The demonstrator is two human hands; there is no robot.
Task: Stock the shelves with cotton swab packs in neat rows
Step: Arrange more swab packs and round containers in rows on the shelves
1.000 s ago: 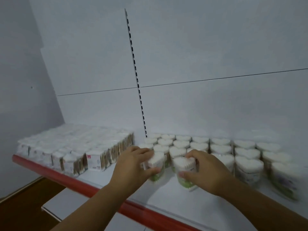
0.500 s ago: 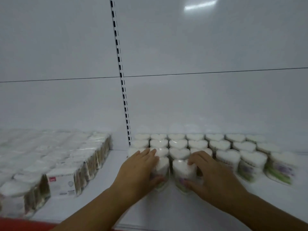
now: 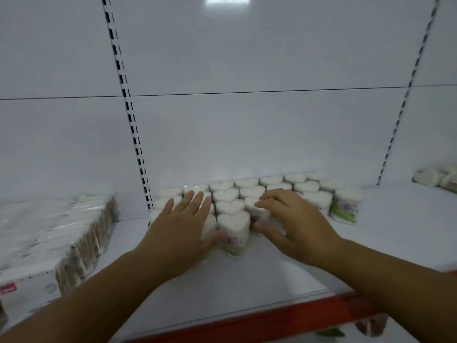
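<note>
Your hands are apart in the middle of the frame, one on each side of the front pack (image 3: 233, 227). This is a heart-shaped tub with a purple and green label, and it stands upright at the near point of the block of cotton swab packs (image 3: 249, 191). Your left hand (image 3: 183, 226) lies flat over the tops of the packs to its left. The fingers are straight and point toward the back wall, and the thumb is by the front pack's left side. Your right hand (image 3: 294, 224) curls around the neighbour pack (image 3: 256, 210) just right of the front pack, with bent fingertips on its top and the thumb low on its near side. The block stands on the white shelf (image 3: 247, 276) in rows reaching back to the wall. Wrapped bundles (image 3: 49, 233) fill the lower left of the frame.
</note>
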